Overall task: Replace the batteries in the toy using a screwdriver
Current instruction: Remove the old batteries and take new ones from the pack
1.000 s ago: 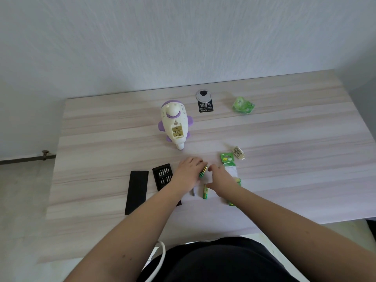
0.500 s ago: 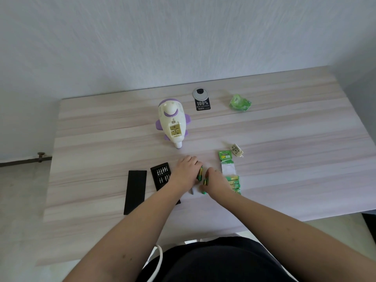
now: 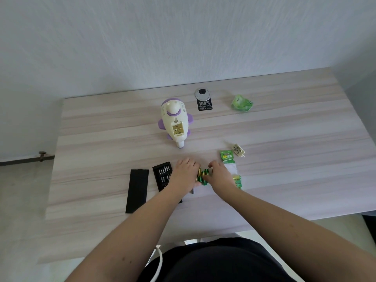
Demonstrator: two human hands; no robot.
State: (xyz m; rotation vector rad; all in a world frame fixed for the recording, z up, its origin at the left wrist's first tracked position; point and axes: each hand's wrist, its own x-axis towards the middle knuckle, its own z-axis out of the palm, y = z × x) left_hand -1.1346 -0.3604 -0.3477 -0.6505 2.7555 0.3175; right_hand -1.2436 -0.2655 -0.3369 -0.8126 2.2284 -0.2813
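Working near the front edge of the table (image 3: 305,139), we had both hands closed around a small cluster of green batteries (image 3: 203,176). Our left hand (image 3: 185,173) curled its fingers against the left side of the cluster, and our right hand (image 3: 220,176) pinched it from the right; how many cells each hand actually held we could not tell, since the fingers hid most of them. The toy (image 3: 175,121) lay farther back, well apart from our hands, its battery compartment (image 3: 178,129) uncovered and facing up. The small cover (image 3: 237,150) rested to the right, near the torn battery pack (image 3: 231,165), which still held a few cells at its near end.

We judged the main risk to be mixing spent cells with fresh ones, because they looked alike and sat together between our fingers. A loose cell could also have rolled off the near edge if either pinch slipped. The bit case (image 3: 162,175) lay just beside our left wrist, and a careless sweep might have scattered its bits. Its black lid (image 3: 137,190) sat to the left.
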